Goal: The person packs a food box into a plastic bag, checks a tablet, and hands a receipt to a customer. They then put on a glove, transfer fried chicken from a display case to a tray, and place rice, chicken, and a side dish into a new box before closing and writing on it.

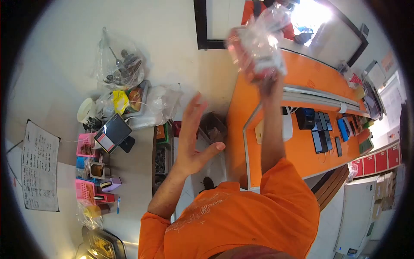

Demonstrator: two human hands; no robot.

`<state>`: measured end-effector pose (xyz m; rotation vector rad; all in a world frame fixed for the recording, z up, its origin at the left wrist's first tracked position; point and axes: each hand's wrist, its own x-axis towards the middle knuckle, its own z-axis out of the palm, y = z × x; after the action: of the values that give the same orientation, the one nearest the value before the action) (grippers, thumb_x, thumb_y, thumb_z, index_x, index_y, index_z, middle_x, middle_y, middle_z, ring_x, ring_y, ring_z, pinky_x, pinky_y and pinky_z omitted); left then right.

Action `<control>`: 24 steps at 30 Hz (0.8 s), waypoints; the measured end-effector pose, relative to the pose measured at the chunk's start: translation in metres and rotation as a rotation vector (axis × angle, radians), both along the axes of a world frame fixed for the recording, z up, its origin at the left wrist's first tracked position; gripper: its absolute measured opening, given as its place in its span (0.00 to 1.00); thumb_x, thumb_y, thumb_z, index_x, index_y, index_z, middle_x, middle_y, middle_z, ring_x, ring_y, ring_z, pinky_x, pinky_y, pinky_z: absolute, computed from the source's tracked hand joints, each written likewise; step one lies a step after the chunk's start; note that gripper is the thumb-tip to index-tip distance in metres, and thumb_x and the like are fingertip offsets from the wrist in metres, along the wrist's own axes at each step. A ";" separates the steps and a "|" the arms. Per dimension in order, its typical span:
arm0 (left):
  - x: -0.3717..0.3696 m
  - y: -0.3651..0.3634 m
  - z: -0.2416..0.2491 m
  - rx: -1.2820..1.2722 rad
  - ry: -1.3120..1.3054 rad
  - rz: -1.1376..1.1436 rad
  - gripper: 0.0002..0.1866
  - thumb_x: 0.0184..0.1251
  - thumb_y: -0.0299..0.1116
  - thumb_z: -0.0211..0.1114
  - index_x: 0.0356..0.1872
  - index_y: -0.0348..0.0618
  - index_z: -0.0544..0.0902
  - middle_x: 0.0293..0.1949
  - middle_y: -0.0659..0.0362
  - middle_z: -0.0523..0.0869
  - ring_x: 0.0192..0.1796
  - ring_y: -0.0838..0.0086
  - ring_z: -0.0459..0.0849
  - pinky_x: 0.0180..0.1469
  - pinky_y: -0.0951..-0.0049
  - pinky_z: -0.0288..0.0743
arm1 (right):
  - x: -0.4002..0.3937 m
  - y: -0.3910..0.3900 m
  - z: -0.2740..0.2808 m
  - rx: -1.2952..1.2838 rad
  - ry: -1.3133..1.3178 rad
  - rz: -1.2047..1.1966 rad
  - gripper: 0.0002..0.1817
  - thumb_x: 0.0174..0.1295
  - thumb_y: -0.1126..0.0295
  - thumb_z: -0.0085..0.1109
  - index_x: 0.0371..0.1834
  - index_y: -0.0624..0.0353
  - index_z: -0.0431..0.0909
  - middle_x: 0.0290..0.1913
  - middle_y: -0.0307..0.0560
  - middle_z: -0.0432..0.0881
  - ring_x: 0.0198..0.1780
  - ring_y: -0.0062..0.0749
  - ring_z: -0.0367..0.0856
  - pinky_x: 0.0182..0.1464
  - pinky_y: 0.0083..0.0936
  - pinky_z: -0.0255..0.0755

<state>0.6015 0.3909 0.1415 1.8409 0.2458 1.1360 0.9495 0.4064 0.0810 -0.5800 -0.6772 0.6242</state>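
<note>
My right hand point(268, 85) is raised over the orange counter, its fingers closed around a clear plastic bag point(258, 47) with red and white contents. Motion blurs the bag, so what is inside cannot be made out. It is held up in front of the framed window opening point(210, 44). My left hand point(194, 138) is in the air between the two counters, fingers spread and thumb out, touching nothing. Below it a bin-like container point(213, 125) with a liner stands on the floor.
Behind the window is a person in an orange top point(248, 13). On the orange counter point(302, 164) lie several phones point(320, 140) beside a black device point(305, 118). A tablet point(113, 134) and pink baskets point(85, 190) sit on the left counter point(138, 172). A bag of utensils point(123, 64) hangs above.
</note>
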 end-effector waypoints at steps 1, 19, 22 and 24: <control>-0.003 -0.005 -0.014 -0.111 -0.002 -0.083 0.41 0.56 0.29 0.74 0.71 0.41 0.63 0.73 0.50 0.61 0.74 0.63 0.62 0.72 0.58 0.57 | 0.048 0.003 0.012 -0.001 -0.098 -0.072 0.18 0.69 0.58 0.50 0.53 0.59 0.73 0.49 0.45 0.81 0.51 0.34 0.81 0.51 0.36 0.81; -0.335 -0.425 -0.212 -0.974 -0.225 1.228 0.20 0.74 0.43 0.58 0.61 0.45 0.74 0.59 0.59 0.78 0.59 0.71 0.77 0.59 0.67 0.72 | -0.077 0.118 -0.047 -0.181 -0.881 -0.714 0.19 0.64 0.62 0.55 0.55 0.61 0.74 0.49 0.50 0.81 0.44 0.40 0.83 0.40 0.36 0.80; -0.343 -0.560 -0.222 -1.022 -0.442 1.471 0.18 0.74 0.43 0.56 0.60 0.48 0.75 0.59 0.59 0.78 0.59 0.71 0.78 0.58 0.66 0.73 | -0.313 0.018 -0.145 -0.095 -0.595 -0.240 0.20 0.64 0.62 0.55 0.57 0.60 0.73 0.50 0.51 0.81 0.43 0.41 0.83 0.37 0.34 0.80; -0.344 -0.642 -0.228 -1.010 -0.548 1.582 0.18 0.74 0.42 0.56 0.59 0.48 0.75 0.59 0.59 0.78 0.58 0.71 0.78 0.57 0.66 0.74 | -0.486 -0.098 -0.234 -0.281 -0.391 0.387 0.21 0.64 0.62 0.55 0.58 0.60 0.73 0.51 0.51 0.81 0.43 0.41 0.84 0.35 0.32 0.81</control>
<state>0.2570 -0.2507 -0.0865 0.1216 1.7280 1.8670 0.4639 0.3080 -0.1526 -0.8534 -1.0935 0.9895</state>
